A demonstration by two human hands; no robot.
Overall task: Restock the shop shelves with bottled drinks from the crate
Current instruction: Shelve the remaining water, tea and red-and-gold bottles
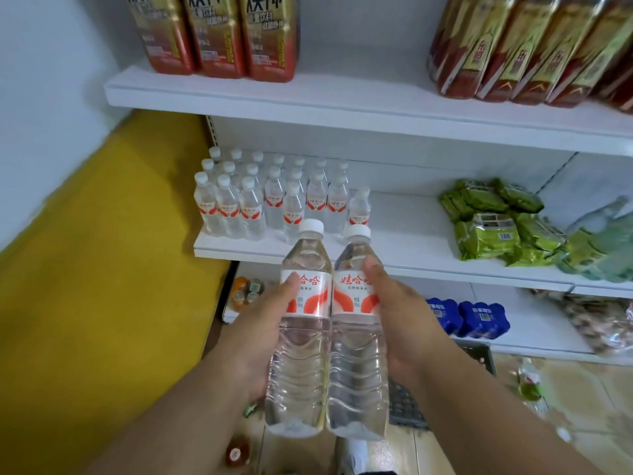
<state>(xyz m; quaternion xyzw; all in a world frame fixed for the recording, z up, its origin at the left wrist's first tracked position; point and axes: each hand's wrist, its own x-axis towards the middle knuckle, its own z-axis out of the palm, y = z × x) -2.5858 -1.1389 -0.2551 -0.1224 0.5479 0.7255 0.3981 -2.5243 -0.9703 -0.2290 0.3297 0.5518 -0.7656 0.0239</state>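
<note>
I hold two clear water bottles with white caps and red-and-white labels upright, side by side, in front of the middle shelf [404, 248]. My left hand [260, 323] grips the left bottle [303, 337], thumb on its label. My right hand [404, 323] grips the right bottle [358, 344] the same way. The two bottles touch each other. Several matching water bottles [274, 197] stand in rows on the left part of the middle shelf, just beyond the held pair. A dark crate [407, 402] shows partly on the floor behind my right forearm.
Red-labelled drink bottles [219, 32] line the top shelf. Green packets [496, 224] lie at the right of the middle shelf. Blue drink packs [469, 317] sit on the bottom shelf. A yellow wall panel [102, 269] stands at left. Loose bottles [529, 382] lie on the tiled floor.
</note>
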